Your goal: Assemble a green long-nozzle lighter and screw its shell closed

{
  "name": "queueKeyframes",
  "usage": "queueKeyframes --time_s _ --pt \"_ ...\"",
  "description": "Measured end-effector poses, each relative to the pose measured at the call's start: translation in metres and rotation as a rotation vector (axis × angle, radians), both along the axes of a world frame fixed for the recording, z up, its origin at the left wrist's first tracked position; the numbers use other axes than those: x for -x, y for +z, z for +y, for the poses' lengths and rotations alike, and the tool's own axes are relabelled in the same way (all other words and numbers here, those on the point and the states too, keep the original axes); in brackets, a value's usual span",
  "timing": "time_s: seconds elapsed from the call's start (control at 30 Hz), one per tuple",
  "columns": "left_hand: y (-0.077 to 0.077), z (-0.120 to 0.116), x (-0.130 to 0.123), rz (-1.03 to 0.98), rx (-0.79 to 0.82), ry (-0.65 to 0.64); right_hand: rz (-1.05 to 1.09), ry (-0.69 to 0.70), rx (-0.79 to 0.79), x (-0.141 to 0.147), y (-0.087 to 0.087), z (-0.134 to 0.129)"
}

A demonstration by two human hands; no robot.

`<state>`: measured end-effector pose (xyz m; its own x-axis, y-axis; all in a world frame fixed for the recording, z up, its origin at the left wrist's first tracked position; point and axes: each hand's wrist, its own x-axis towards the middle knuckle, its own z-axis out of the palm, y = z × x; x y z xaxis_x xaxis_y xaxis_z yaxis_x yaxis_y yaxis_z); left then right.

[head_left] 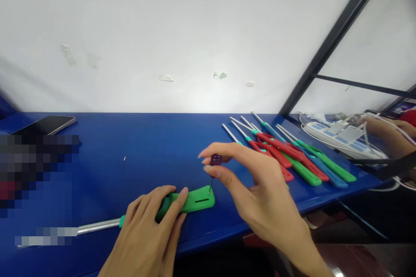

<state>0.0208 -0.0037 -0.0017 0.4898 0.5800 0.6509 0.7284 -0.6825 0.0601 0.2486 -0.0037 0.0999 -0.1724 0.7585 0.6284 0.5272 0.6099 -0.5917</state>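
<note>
A green long-necked lighter (201, 197) with a metal tube lies flat on the blue table, its handle end pointing right. My left hand (152, 220) is closed over the lighter's middle and presses it down; the fingers hide its trigger area. In my right hand (253, 181), thumb and forefinger pinch the dark purple handle of a small screwdriver (216, 162). The screwdriver stands nearly upright, its thin tip at the far corner of the green handle, close to the dark slot. A tiny screw-like piece (124, 158) rests on the table, left of centre.
Several red, green and blue lighters (292, 151) lie in a heap on the right. Behind them are a black metal frame (312, 69) and a white power strip (341, 136) with cables, near another person's hand (386, 132). A phone (48, 125) sits at the back left.
</note>
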Motion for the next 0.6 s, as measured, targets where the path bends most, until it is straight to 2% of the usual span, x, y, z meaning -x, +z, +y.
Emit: queueKeyframes --time_s 0.1,0.2,0.33,0.43,0.6 --pt "0.002 -0.001 0.001 0.006 -0.007 0.003 -0.053 -0.177 -0.061 0.0 0.004 -0.002" --pt "0.002 -0.001 0.001 0.012 -0.014 0.008 -0.089 -0.213 -0.095 0.001 0.001 0.0" --pt "0.002 -0.001 0.001 0.0 -0.025 0.009 -0.126 -0.158 -0.11 0.001 -0.004 0.004" --pt "0.002 -0.001 0.0 0.012 -0.033 0.0 -0.114 -0.126 -0.096 -0.003 -0.001 0.002" --pt "0.002 -0.001 0.001 0.042 -0.033 -0.007 0.08 0.133 0.089 -0.009 0.009 -0.005"
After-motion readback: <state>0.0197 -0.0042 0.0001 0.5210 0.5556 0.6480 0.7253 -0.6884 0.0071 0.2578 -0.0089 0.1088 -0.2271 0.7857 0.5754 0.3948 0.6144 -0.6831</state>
